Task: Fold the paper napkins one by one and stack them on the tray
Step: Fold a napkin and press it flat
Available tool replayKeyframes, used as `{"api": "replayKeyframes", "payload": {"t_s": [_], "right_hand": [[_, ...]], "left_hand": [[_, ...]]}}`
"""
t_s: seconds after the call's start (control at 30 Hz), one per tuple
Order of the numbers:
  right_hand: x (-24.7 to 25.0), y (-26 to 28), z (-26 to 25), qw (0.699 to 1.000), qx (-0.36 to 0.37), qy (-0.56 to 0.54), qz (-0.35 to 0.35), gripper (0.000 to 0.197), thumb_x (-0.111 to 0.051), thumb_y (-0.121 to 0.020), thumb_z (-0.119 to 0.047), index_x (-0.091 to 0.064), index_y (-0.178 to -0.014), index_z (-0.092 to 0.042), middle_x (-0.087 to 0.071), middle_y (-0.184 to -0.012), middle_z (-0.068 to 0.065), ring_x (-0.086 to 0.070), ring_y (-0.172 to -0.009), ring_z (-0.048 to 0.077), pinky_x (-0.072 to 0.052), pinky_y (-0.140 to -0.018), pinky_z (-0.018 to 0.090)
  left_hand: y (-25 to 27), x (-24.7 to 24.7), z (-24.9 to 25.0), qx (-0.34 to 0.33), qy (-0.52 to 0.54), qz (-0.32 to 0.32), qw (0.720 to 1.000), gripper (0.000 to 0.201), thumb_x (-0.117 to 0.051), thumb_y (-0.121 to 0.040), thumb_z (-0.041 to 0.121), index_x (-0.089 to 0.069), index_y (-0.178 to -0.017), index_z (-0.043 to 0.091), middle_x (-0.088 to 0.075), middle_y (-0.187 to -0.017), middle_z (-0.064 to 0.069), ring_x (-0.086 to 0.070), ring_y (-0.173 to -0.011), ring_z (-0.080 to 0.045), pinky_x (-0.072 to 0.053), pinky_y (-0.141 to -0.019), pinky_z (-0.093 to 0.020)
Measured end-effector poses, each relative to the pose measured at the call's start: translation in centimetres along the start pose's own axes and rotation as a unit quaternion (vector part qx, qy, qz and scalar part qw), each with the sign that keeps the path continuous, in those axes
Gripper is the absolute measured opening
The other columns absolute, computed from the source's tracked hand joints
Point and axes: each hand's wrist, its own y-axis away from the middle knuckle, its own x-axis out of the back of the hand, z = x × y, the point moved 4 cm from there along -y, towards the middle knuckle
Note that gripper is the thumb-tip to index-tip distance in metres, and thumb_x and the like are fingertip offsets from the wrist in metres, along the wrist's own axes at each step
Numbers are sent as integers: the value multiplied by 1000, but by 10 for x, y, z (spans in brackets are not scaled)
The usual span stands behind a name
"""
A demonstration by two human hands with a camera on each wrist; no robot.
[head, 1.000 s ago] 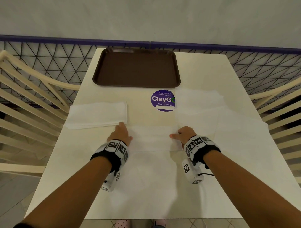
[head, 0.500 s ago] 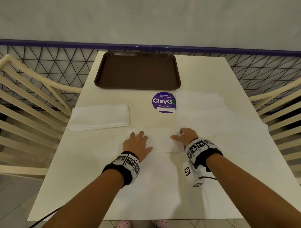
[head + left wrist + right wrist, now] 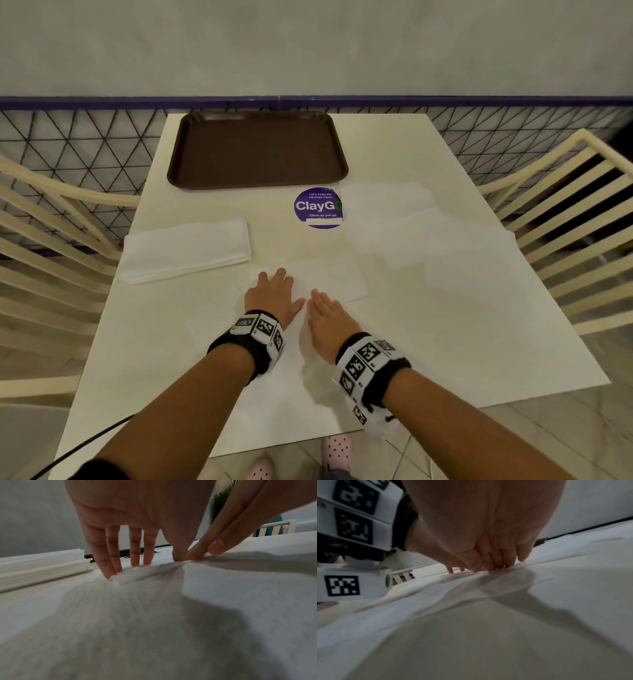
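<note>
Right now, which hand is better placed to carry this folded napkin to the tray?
Probably the left hand: it lies flat on the folded napkin, directly below the tray. The right hand only touches its near edge.

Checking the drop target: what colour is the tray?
Dark brown tray, clearest in the head view.

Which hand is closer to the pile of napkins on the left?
Left. The left hand presses flat just right of the napkin pile, without touching it. The right hand lies farther right, beyond the left one.
</note>
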Motion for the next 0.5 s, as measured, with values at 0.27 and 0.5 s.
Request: {"api": "replayKeyframes", "payload": {"t_s": [0.27, 0.5], "right_hand": [[-3, 21, 56, 995, -86, -44, -13, 53, -18, -100, -8, 1, -149, -3, 10, -158, 9, 4, -147, 20, -1, -120, 32], [7, 20, 61, 997, -69, -32, -6, 52, -24, -98, -3, -11, -149, -2, -1, -158, 9, -8, -147, 22, -8, -120, 33]], "left_hand": [[4, 1, 2, -3, 3, 2, 1000, 51, -32, -97, 48, -36, -135, 15, -30, -139, 1, -34, -125, -23, -42, -85, -32], [24, -4, 47, -166, -53, 39, 984, 52, -27, -100, 34, -17, -147, 14, -22, -150, -4, -28, -133, -24, -33, -104, -34]]}}
